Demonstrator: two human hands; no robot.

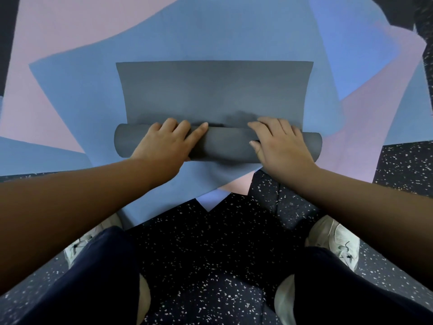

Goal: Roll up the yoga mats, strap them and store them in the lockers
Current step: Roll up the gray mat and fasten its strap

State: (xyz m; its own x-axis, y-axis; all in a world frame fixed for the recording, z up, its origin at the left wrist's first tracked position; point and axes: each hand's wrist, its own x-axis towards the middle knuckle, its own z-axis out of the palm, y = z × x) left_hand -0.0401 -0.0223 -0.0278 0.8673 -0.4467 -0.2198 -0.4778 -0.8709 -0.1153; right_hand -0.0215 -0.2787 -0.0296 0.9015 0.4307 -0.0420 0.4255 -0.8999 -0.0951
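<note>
The floor [210, 266] is dark rubber flecked with white, and it fills the space below and behind both hands, running out to the right of the right hand as well. Spread over it, beyond and around the hands, lie overlapping flat mats: a large blue mat [93, 95] directly under the hands and stretching away ahead and to the left, and pink mats [39, 66] showing beyond it on the far left and again to the right of the right hand. On top of the blue mat lies the grey mat [215, 90], its flat part reaching forward from the fingertips, its near end wound into a roll [225, 144] that lies crosswise beneath both hands.

The left hand [166, 141] rests palm down on the left part of the roll, fingers extended over its top. The right hand [278, 141] lies on the right part, fingers laid over the top and thumb on the near face. Neither hand closes around the roll; both press flat on it.

Nearer than the hands, dark trouser legs [93, 277] and white shoes [339, 242] stand on the floor.
</note>
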